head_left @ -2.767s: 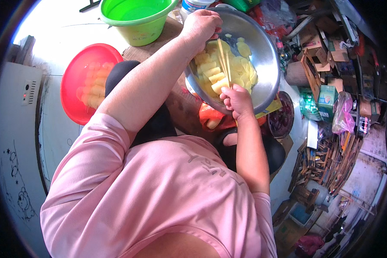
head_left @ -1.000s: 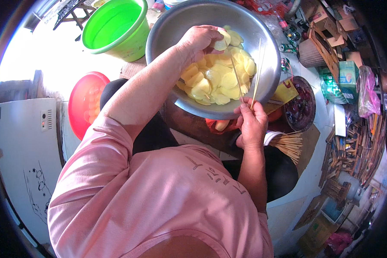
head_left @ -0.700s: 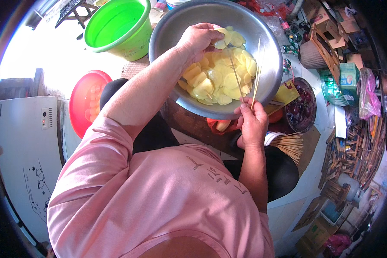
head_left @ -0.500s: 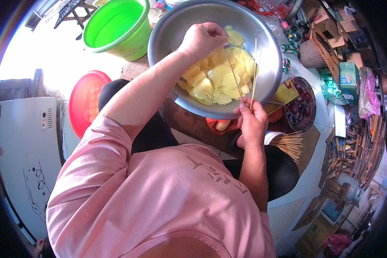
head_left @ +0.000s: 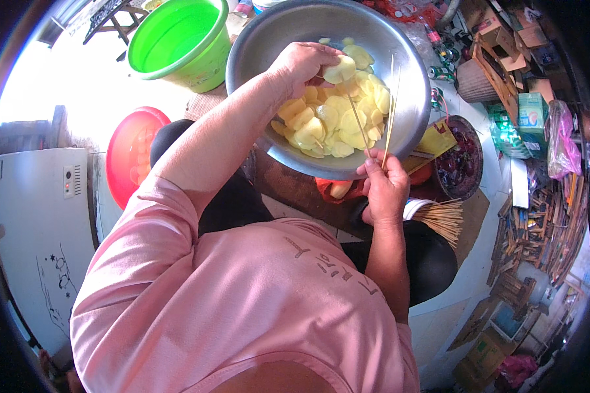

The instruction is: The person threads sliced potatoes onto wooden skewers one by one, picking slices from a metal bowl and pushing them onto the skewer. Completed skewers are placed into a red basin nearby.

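Observation:
A wide steel basin [head_left: 258, 57] holds a heap of thin, pale yellow potato slices [head_left: 337, 121]. Over the heap, my left hand [head_left: 303, 64] pinches one round potato slice [head_left: 340, 70] between thumb and fingers. At the basin's near right rim, my right hand [head_left: 385, 183] is closed on several thin bamboo skewers [head_left: 390, 124]. Their tips point up and away over the slices, one leaning left toward the slice in my left hand. No slice shows on the skewers. By my right knee, a bundle of more bamboo skewers [head_left: 441, 221] sticks out of a white container [head_left: 415, 208].
A green tub [head_left: 200, 62] stands beyond the basin on the left, with a red basin [head_left: 115, 154] nearer. On the right are a dark round tub [head_left: 476, 167], a yellow packet [head_left: 439, 145], cans, cardboard boxes [head_left: 533, 118] and piled wood sticks [head_left: 537, 229]. A white appliance [head_left: 36, 216] stands far left.
My left hand has come slightly down and nearer, and a potato slice now shows clearly in its fingers, facing up. My right hand and the skewers have barely moved.

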`<state>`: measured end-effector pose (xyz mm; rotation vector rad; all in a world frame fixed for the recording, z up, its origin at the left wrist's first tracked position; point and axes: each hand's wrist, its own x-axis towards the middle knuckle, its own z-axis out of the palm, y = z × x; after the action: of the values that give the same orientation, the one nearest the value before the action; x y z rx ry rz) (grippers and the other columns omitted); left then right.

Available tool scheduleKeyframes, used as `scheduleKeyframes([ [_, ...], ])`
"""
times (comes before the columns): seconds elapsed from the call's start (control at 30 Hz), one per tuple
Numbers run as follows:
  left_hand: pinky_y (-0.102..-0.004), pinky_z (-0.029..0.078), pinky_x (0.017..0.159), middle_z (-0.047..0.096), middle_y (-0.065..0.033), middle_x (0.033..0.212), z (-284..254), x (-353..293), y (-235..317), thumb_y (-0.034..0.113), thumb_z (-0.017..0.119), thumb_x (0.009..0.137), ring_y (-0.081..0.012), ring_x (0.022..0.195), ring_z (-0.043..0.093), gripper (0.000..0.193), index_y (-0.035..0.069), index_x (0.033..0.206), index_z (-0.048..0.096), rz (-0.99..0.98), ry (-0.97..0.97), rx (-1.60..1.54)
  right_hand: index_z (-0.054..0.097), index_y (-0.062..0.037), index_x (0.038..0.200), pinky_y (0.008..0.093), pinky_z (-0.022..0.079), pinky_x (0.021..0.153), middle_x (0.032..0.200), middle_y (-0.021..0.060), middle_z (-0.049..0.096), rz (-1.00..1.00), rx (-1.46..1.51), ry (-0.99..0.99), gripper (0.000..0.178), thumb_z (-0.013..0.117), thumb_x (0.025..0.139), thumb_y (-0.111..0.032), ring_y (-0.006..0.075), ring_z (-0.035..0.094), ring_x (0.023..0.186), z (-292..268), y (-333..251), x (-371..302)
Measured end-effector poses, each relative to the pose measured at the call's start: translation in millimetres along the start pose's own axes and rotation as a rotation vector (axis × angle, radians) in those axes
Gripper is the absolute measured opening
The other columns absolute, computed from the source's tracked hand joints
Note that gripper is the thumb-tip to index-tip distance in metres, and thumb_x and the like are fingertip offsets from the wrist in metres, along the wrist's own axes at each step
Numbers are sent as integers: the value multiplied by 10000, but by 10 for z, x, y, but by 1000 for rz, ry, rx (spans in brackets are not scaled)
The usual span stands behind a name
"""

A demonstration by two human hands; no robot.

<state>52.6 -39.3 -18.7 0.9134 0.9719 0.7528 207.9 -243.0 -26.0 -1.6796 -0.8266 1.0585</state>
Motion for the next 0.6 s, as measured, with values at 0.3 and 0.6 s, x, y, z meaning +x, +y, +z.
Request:
scheduleKeyframes([
  [0.3, -275, 574, 646, 649, -65, 874, -88, 70, 18, 109, 663, 828, -155, 736, 647, 207, 25, 1011, 617, -153, -120, -50, 615, -42, 989, 190, 370, 454, 688, 25, 623, 6, 28, 9, 118, 558, 894, -81, 31, 456, 484, -8, 18, -29],
  [0.6, -266, 563, 621, 636, -62, 763, 177, -166, -81, 104, 674, 824, -116, 619, 604, 170, -16, 942, 648, -235, -394, 261, 615, -34, 987, 184, 361, 450, 705, 25, 610, -8, 142, 11, 122, 558, 901, -98, 34, 446, 479, 41, 26, -7],
])
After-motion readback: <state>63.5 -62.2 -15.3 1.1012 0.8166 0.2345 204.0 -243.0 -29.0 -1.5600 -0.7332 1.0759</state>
